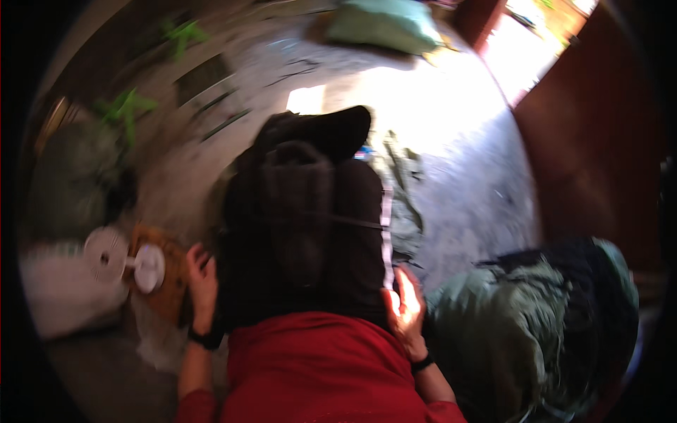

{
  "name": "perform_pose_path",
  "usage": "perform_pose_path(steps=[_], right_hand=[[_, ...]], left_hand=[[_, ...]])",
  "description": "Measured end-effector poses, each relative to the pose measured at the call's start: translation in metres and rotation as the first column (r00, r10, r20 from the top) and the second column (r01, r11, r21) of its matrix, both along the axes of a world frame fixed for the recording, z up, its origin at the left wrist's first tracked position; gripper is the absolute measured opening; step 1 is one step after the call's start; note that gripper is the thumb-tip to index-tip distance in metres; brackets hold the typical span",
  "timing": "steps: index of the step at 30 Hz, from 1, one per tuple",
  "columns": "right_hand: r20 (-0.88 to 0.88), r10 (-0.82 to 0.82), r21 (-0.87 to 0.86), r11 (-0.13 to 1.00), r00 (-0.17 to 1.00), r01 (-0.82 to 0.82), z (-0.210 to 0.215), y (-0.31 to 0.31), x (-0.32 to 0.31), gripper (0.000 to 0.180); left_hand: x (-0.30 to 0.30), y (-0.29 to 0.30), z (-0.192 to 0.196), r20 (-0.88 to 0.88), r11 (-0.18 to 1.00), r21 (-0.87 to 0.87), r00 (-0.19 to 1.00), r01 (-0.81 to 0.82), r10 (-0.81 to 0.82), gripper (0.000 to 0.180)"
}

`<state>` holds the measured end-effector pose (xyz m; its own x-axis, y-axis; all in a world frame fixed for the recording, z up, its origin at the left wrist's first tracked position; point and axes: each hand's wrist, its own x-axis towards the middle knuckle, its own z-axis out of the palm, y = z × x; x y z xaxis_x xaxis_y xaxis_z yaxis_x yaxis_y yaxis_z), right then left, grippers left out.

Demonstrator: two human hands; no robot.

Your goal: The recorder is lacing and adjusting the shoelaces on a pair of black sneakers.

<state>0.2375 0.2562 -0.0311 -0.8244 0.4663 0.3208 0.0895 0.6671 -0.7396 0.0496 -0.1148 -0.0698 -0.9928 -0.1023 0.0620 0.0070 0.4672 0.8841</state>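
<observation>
Lying between left hand [202, 283] and right hand [406, 307], dark white-edged cloth [351, 261].

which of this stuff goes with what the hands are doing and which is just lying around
In use, it seems:
dark bulk, kind unclear, between left hand and right hand

Just lying about, it seems:
white fan, left
greenish cloth bundle, lower right
pale green pillow-like sack, top
crumpled green cloth on the floor
</observation>
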Motion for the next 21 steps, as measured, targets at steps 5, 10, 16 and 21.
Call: perform_pose_path(steps=[5, 10, 16, 21], right_hand=[[-0.068, 0.422, -0.093, 0.9, 0.904, -0.427, 0.038, -0.021, -0.031, 0.034], [0.057, 0.602, -0.948, 0.282, 0.796, -0.145, 0.051, -0.029, -0.075, 0.055], [-0.166, 0.48, -0.951, -0.309, 0.861, -0.011, 0.048, -0.004, -0.114, 0.051], [-0.163, 0.205, -0.949, -0.299, 0.965, -0.097, 0.056, -0.021, -0.141, 0.029]], left_hand=[[0.006, 0.055, 0.091, -0.149, 0.965, -0.045, 0.954, 0.257, -0.261, 0.014], [-0.016, 0.087, 0.08, 0.307, 0.687, 0.7, 0.787, 0.193, -0.535, 0.041], [-0.036, 0.101, 0.067, 0.106, 0.083, 0.994, 0.717, -0.067, -0.689, 0.044], [-0.037, 0.117, 0.073, 0.02, 0.038, 0.999, 0.627, 0.017, -0.779, 0.025]])
